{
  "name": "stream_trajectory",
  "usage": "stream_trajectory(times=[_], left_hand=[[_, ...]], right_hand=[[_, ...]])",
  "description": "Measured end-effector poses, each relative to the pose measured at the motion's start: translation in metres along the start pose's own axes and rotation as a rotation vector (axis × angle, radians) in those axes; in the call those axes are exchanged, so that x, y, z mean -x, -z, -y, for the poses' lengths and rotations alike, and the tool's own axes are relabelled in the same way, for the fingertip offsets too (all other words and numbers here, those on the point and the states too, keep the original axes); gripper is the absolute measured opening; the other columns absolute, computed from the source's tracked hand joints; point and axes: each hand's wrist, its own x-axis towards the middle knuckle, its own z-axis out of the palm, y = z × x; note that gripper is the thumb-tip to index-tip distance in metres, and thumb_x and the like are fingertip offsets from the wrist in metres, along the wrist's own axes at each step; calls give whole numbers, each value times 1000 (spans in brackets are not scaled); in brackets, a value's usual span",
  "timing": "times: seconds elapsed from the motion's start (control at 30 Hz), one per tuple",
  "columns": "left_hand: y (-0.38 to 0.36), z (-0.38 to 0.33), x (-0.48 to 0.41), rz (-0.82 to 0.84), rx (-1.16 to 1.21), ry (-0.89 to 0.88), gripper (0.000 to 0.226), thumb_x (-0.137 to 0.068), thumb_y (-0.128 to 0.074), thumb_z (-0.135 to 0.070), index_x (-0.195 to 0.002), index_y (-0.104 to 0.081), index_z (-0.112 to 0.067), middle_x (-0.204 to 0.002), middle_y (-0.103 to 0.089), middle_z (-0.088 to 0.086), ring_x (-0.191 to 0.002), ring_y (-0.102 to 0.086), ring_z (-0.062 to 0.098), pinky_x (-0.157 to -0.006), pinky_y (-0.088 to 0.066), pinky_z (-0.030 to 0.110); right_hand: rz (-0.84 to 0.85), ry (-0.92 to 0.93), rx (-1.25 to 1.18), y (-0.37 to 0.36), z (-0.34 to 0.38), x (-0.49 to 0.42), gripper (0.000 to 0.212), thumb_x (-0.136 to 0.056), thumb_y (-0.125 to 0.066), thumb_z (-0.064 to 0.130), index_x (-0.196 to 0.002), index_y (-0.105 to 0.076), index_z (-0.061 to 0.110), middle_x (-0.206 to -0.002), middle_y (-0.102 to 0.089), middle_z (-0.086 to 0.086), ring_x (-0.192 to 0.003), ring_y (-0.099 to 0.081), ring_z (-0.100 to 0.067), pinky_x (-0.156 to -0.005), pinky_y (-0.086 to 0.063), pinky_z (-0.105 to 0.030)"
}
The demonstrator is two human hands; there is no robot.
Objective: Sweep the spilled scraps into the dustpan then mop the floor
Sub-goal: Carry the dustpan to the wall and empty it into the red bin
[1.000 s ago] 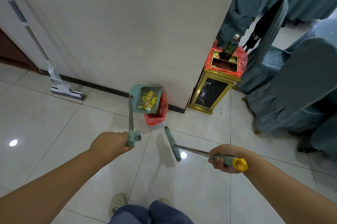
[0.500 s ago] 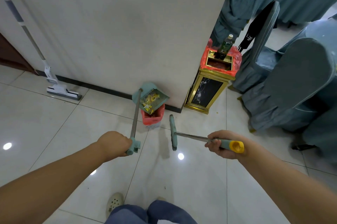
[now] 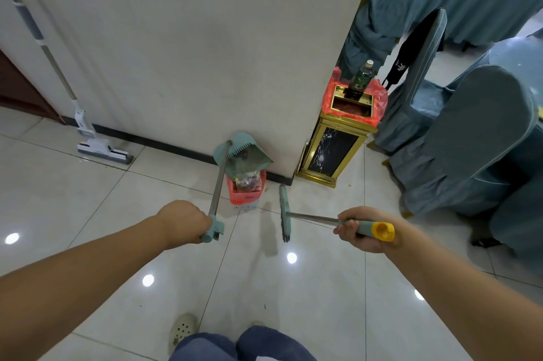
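My left hand [image 3: 183,224] grips the long metal handle of the teal dustpan [image 3: 245,155], which is tipped over a small bin with a red bag [image 3: 246,196] at the foot of the wall. The pan's inside looks empty; scraps lie in the red bin. My right hand [image 3: 357,230] holds the teal and yellow handle of the broom [image 3: 284,213], whose teal head hangs just above the tiles right of the bin. A white mop [image 3: 97,149] leans against the wall at the left.
A gold and black marble bin [image 3: 338,152] with a red liner and a green bottle [image 3: 362,80] on top stands at the wall corner. Blue covered chairs [image 3: 470,137] crowd the right. A few yellow crumbs [image 3: 349,184] lie near the gold bin. My shoe [image 3: 182,328] is below.
The dustpan has tilted over the red bin and the yellow scraps have slid out of it into the bin. The broom head moved slightly right with my right hand.
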Motion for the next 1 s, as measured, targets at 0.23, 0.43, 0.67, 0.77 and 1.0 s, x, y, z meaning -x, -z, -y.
stream_trajectory(times=[0.23,0.43,0.67,0.77,1.0], left_hand=[[3,7,13,7,-13,35,36,-97,-41,-33,-121,-50,-8,-112,-65,10,-99,-63,27,-81,-49,33],[3,-3,21,59,29,20,36,-97,-43,-28,-123,-50,-4,-114,-64,13,-101,-63,28,-85,-49,35],[-20,-18,26,71,75,8,36,-98,-42,-27,-123,-48,-3,-113,-62,16,-97,-60,30,-83,-50,39],[-20,-17,26,33,66,27,33,-98,-41,-25,-121,-49,-3,-112,-63,14,-92,-60,29,-80,-49,37],[-33,-12,40,16,53,100,32,-98,-39,-26,-124,-46,-8,-114,-62,9,-99,-62,25,-72,-40,31]], right_hand=[[-24,38,37,-15,-1,-15,32,-95,-47,4,-125,-41,-5,-59,-44,-12,-28,-45,-11,-31,-45,-15],[-31,52,72,-25,2,-21,27,-94,-48,5,-121,-42,0,-66,-44,-12,-29,-46,-11,-32,-45,-15],[3,26,132,-33,0,-21,18,-95,-49,6,-111,-46,-2,-66,-46,-12,-30,-46,-11,-32,-46,-15],[26,9,145,-37,-3,-22,16,-95,-48,6,-109,-45,-1,-64,-45,-12,-30,-46,-11,-32,-45,-15],[82,-28,115,-59,-8,-37,18,-94,-47,4,-112,-42,0,-65,-43,-11,-31,-46,-12,-33,-44,-14]])
